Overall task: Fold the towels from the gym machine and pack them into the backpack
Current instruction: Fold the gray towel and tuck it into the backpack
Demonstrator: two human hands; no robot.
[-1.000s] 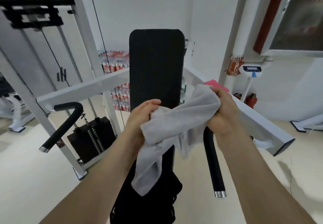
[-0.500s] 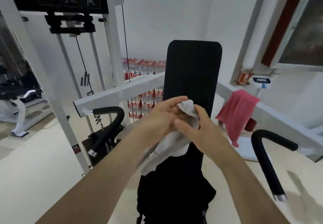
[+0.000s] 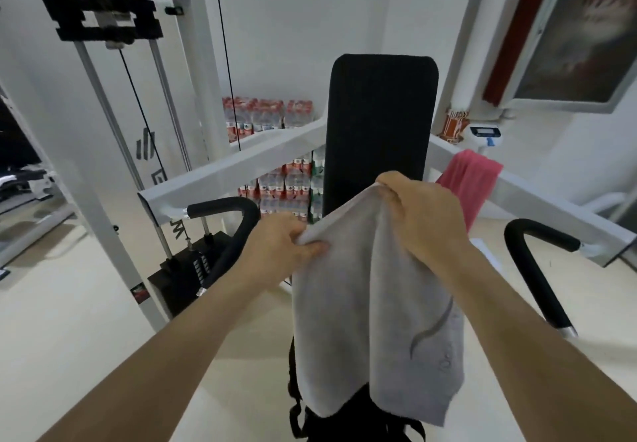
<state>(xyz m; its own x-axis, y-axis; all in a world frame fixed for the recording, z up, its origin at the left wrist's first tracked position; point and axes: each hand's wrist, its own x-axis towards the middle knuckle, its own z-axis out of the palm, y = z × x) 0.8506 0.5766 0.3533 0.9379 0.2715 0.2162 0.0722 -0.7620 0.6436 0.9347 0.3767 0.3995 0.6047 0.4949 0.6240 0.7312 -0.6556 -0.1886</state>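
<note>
Grey towel (image 3: 372,321) was the piece in hand. The head camera, the only view, showed it held up in the air in front of the machine's black back pad (image 3: 379,124). The left hand (image 3: 279,245) pinched one end of its top edge, thumb and fingers clamped on the cloth. The right hand (image 3: 424,214) gripped the other end, a little higher and just beside the pad. The two hands were close but apart, with the top edge stretched between them. Below them the cloth hung loose, with a soft lengthwise crease down its middle. It looked spread for a fold or perhaps halved once; which one could not be told.

Under its lower hem sat a dark shape with straps (image 3: 365,433), probably the backpack. It was mostly hidden by the towel, so whether it was open or held anything could not be seen.

A pink towel (image 3: 470,183) lay draped over the machine's white right arm (image 3: 537,200), unfolded and not yet collected.

By my judgement the task was at an early stage. One towel was mid-fold and a second waited on the machine, and no packed towel could be seen.
</note>
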